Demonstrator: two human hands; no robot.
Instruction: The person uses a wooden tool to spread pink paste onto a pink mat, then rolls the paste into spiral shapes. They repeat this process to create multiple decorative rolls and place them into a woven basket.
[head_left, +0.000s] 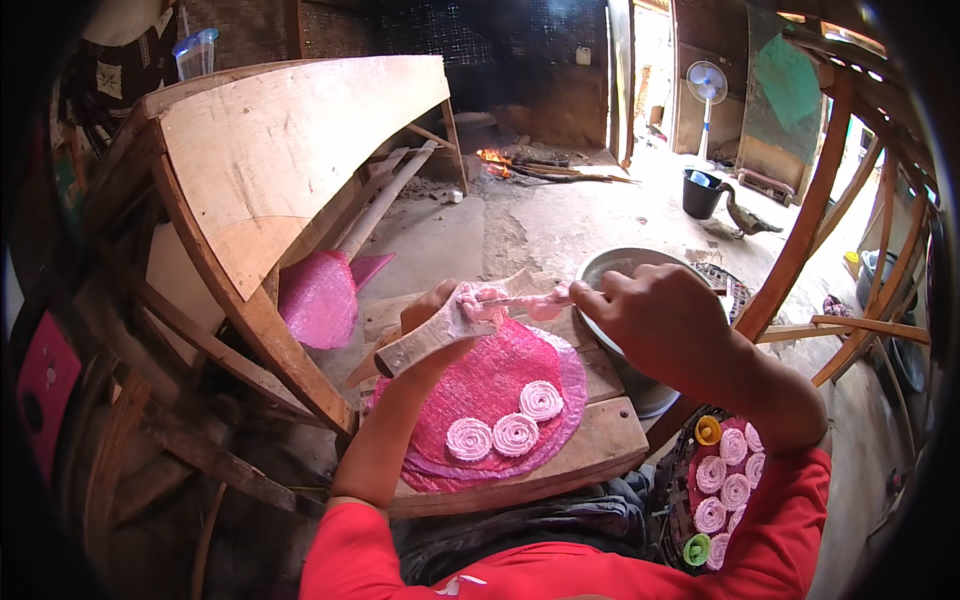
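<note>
My left hand (430, 306) is wrapped around a pale wooden press (427, 337), held tilted above a low wooden bench (592, 435). Pink dough (480, 300) fills the middle of the press. In my right hand (652, 311) is a thin metal utensil (517, 301), its tip in that dough; a lump of dough (547, 303) clings along it. Whether it is a spoon or a knife I cannot tell. Below both hands, round pink mesh sheets (480, 390) lie stacked on the bench. Three ridged spirals of pink dough (516, 435) rest on the top sheet near its front edge.
A wide basin (592, 274) stands behind my right hand. At my right, a basket (667, 480) holds several dough spirals (735, 491). A wooden frame (255, 352) with a plywood panel (300, 142) rises at left. Farther off are a fire (495, 161), a bucket (699, 196) and a duck (750, 219).
</note>
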